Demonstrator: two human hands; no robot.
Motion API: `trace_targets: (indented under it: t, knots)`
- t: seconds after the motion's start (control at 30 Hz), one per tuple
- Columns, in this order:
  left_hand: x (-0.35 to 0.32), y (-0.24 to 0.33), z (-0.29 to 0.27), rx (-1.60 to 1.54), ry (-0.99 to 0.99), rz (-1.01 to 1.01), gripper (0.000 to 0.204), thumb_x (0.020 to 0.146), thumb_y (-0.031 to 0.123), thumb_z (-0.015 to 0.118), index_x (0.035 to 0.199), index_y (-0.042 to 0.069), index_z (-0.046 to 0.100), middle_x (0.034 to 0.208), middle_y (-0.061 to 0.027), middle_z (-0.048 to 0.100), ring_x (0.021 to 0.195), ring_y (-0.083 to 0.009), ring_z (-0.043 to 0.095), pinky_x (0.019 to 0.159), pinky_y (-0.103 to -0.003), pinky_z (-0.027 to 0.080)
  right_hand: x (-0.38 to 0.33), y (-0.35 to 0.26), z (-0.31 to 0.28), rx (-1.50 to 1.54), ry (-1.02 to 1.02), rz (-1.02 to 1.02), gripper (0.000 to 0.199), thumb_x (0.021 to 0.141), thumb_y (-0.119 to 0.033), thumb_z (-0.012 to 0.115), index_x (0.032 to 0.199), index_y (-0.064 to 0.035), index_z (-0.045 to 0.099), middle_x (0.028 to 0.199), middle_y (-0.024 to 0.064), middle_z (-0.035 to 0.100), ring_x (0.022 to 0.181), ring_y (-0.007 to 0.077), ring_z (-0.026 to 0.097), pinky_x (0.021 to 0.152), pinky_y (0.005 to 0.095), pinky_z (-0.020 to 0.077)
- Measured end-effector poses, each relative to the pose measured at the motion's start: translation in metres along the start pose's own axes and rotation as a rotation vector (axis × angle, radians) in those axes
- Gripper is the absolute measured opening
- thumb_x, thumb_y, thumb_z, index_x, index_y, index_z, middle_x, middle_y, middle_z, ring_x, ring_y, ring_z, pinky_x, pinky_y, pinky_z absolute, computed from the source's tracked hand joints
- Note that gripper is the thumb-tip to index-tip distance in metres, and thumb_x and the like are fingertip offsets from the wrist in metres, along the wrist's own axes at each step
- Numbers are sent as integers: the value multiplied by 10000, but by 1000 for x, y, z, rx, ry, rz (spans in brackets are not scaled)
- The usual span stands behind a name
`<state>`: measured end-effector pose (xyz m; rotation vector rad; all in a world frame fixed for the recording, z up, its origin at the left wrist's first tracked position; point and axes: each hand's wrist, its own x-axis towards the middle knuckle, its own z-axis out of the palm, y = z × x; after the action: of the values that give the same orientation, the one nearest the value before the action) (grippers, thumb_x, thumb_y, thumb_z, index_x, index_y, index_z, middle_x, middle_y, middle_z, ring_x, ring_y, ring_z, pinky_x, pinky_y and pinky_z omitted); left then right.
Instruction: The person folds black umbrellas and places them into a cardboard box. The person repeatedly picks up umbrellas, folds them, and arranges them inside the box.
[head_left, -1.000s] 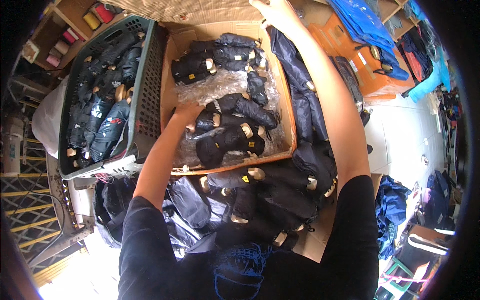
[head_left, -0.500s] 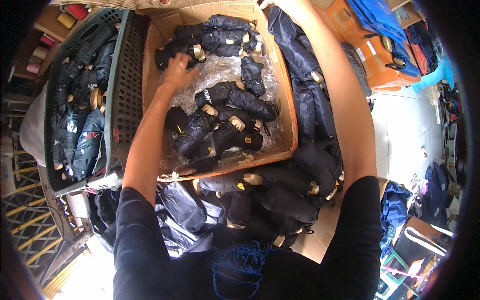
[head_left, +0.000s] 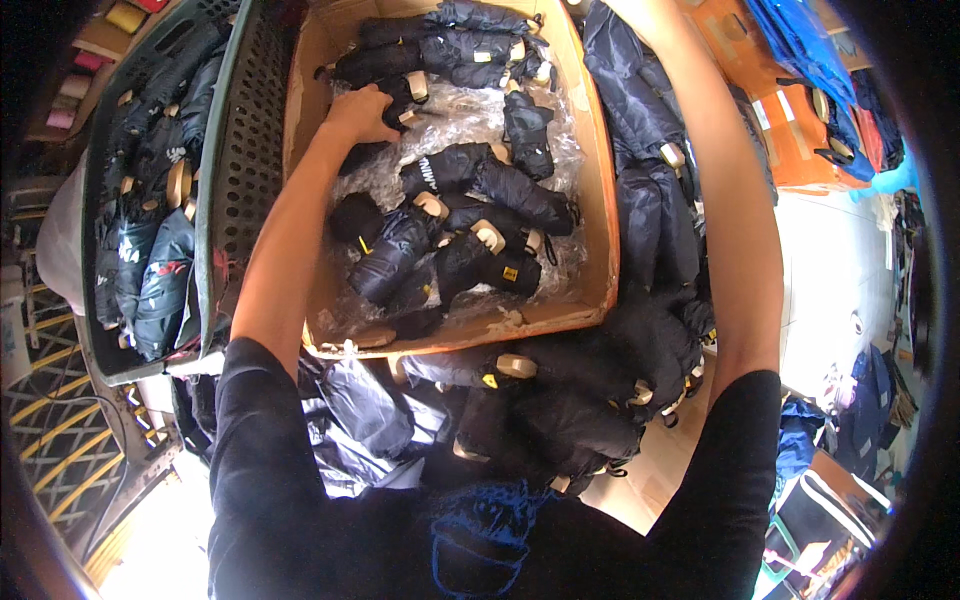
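Resting left hand [head_left: 358, 116]: curled against a black folded umbrella [head_left: 397, 90]; cannot tell whether clamped.
Right hand: outside view; grip unseen.

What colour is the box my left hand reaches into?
The box is brown, best seen in the head view.

right hand out of my sight past the top edge, right forearm [head_left: 722, 180] cropped there, cardboard box [head_left: 603, 205] cut at its far end, folded umbrella [head_left: 399, 92] partly hidden by the left hand [head_left: 356, 116], grip unclear to me
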<state>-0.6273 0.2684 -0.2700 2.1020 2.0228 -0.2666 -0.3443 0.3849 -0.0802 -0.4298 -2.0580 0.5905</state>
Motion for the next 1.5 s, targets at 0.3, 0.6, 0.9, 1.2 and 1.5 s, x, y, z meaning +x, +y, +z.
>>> trace_targets:
  t: [0.3,0.6,0.9,1.2,1.5]
  knots:
    - [-26,44,-68,-653,-922,-15,840,697,683,677,1291,103,544,1282,-212,551,1132,-304,582,949,-468,451,6,-5,6,162,18,186,667,883,-69,587,1466,-214,298,1425,302,343,958,199,570,677,231,473]
    - [48,-8,10,-157,28,-185,958,726,517,699,1487,227,194,1532,-90,209,1356,-366,301,1059,-568,304,-3,-15,4,171,10,200,680,857,15,562,1464,-90,276,1488,145,319,1368,315,316,1103,395,268]
    - [72,-18,-6,-174,42,-274,663,852,537,480,1392,163,395,1422,-117,388,1334,-354,318,1074,-632,192,-1,-10,9,44,29,93,697,852,23,563,1470,-103,267,1474,179,329,1258,291,441,1023,369,365]
    - [37,-1,1,-224,-67,-227,629,847,584,432,1140,69,645,1334,-173,503,1343,-340,314,1102,-579,159,9,-19,14,327,36,392,744,894,-18,547,1501,-254,186,1442,331,277,479,99,536,409,212,453]
    - [46,28,-24,-512,-443,-152,424,799,432,593,1049,91,626,899,-146,707,845,-321,674,850,-439,486,12,-23,13,440,2,472,797,899,-17,539,1508,-286,101,1439,335,276,515,106,541,412,233,481]
